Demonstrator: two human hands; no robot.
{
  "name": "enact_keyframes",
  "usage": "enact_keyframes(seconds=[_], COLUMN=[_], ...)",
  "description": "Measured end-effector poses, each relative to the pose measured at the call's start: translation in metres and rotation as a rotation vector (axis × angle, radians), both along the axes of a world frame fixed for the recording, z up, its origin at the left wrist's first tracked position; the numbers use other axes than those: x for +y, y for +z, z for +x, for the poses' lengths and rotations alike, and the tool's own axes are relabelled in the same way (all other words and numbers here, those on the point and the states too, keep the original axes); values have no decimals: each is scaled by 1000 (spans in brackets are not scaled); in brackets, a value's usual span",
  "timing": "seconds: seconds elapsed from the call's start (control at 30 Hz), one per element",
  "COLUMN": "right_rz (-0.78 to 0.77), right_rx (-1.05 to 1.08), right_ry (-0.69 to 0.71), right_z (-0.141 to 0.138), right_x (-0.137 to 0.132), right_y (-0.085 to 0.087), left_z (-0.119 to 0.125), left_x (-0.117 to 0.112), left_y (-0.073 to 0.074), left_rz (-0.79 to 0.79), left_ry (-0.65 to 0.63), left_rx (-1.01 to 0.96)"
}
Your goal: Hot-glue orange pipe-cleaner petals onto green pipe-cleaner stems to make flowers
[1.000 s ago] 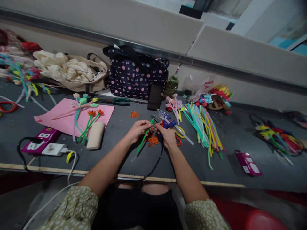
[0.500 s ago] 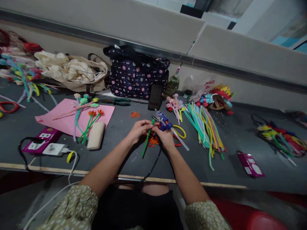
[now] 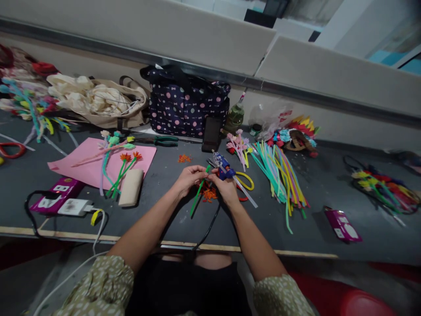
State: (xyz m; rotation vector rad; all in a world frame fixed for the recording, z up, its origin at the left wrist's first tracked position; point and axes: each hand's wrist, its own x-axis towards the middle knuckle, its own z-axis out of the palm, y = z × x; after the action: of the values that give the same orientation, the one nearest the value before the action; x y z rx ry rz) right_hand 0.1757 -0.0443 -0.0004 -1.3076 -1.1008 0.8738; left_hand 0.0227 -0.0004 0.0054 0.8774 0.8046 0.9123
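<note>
While left grip (image 3: 191, 179) pinches green stem (image 3: 196, 201) near top, right grip (image 3: 226, 188) close beside, hold unclear.

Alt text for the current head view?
A person's left hand pinches a green stem, the right hand close beside it, over a dark table. A blue glue gun and orange scraps are near the hands; behind stands a polka-dot bag, and multicoloured stems lie to the right.
</note>
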Motion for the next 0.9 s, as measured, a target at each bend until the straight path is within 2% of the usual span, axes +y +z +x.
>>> enact_keyframes(seconds=[0.17, 0.33, 0.53, 0.9], right_rz=[33, 45, 32, -18], right_rx=[-5, 4, 37, -60], right_ry=[29, -3, -68, 109], right_z=[1, 3, 16, 34], right_x=[1, 2, 2, 3], right_y=[-3, -3, 9, 9], left_z=[-1, -2, -3, -4], left_x=[1, 0, -2, -5], left_y=[0, 1, 3, 7], left_rz=[-59, -71, -76, 113], left_ry=[38, -32, -109, -130], left_rx=[-38, -44, 46, 196])
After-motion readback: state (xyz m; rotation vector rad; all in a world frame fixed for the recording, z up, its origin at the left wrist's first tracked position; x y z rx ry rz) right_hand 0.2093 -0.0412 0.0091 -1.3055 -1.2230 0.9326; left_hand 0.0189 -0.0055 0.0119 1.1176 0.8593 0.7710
